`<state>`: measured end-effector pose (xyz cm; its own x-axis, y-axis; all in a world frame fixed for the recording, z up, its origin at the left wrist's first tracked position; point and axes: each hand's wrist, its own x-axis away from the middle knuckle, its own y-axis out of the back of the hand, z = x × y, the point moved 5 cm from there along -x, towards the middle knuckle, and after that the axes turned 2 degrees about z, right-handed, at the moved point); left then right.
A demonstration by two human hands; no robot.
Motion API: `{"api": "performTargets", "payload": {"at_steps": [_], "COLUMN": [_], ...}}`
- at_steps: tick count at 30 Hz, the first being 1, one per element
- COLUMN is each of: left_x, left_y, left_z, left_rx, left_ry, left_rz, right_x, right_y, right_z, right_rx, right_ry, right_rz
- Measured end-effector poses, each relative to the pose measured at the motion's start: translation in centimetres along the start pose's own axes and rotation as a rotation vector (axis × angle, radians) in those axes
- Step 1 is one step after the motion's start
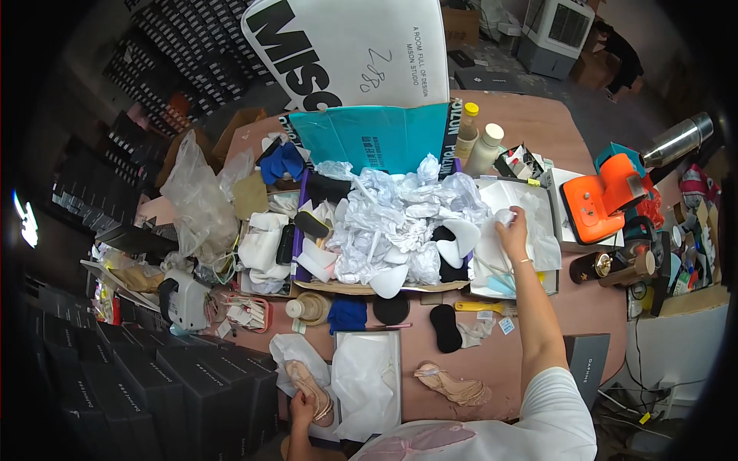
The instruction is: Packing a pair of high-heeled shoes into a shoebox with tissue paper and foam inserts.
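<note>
My left hand (302, 408) grips a beige strappy sandal (309, 389) at the table's near edge, beside an open shoe box (367, 382) lined with white tissue paper. My right hand (512, 233) reaches far across the table and pinches a small crumpled piece of white tissue (503, 216) over a stack of white paper sheets (538, 230). A second beige sandal (452, 383) lies on the table between the box and my right forearm.
A cardboard tray (384, 287) heaped with crumpled white tissue and shoe inserts fills the middle. An orange machine (603, 197), two bottles (477, 142), a label printer (184, 300), a yellow-handled tool (480, 306) and stacked black shoe boxes (154, 392) surround the pink table (538, 346).
</note>
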<state>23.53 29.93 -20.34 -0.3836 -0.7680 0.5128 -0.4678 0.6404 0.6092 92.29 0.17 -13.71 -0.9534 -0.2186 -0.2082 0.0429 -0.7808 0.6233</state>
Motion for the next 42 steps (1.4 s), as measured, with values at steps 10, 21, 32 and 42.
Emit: {"api": "performTargets", "payload": {"at_steps": [10, 21, 32, 42], "left_x": [9.3, 18.6, 24.3, 21.4], "left_y": [-4.7, -11.1, -7.7, -7.3], "left_z": [-27.4, -18.4, -18.0, -18.0], "left_rx": [0.385, 0.917, 0.312, 0.923], "left_ry": [-0.612, -0.174, -0.419, -0.342], "left_rz": [0.252, 0.792, 0.319, 0.681], "right_x": [22.5, 42.6, 44.6, 45.6], "right_y": [2.4, 5.8, 7.5, 8.5], "right_z": [18.5, 19.4, 20.3, 24.3], "right_rx": [-0.867, -0.745, -0.771, -1.038], "right_ry": [-0.239, -0.556, -0.402, -0.724], "right_rz": [0.976, 1.036, 1.242, 1.116]}}
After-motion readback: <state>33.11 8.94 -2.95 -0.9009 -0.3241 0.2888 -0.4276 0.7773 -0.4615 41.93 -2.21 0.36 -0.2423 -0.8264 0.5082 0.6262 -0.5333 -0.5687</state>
